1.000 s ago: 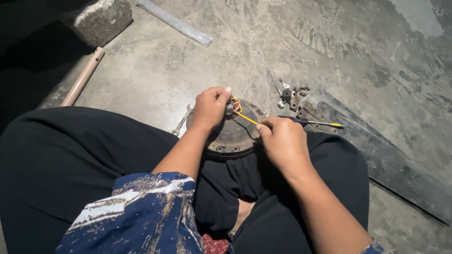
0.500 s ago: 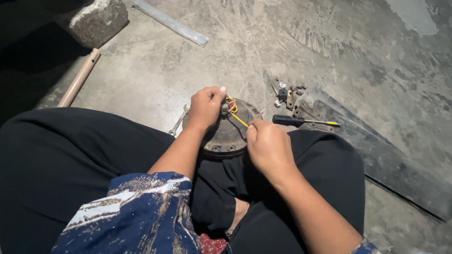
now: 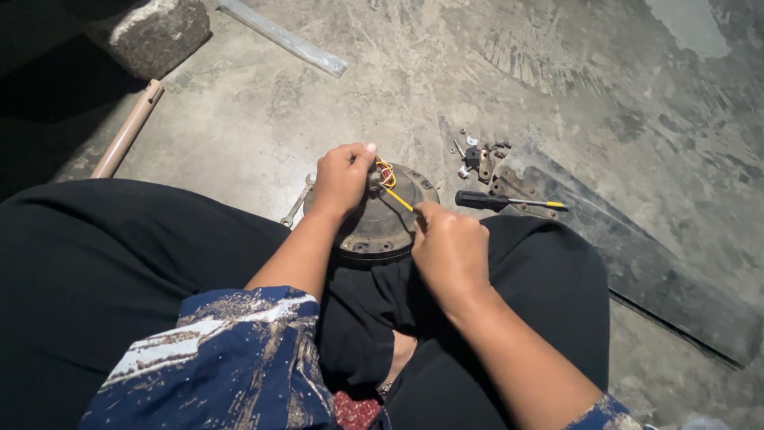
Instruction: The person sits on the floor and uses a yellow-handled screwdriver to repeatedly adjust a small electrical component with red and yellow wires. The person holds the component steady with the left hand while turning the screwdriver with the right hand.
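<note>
The left hand [image 3: 344, 177] was clenched at the top of a round, rusty metal motor housing [image 3: 374, 227], its fingers [image 3: 360, 156] curled over the hub where a small bunch of yellow and red wires [image 3: 386, 172] came out. The housing sat on the floor between the person's knees, just under both hands. The right hand [image 3: 450, 251] was closed too, its fingers pinching the end of one yellow wire [image 3: 399, 199] that ran taut from the hub to that grip. Just beyond the right fingers lay a screwdriver [image 3: 509, 202] with a black handle, and past it a scatter of small screws and brackets [image 3: 480, 157]. A spanner [image 3: 296, 207] lay beside the left wrist. A dark fan blade [image 3: 652, 271] stretched away on the right.
</note>
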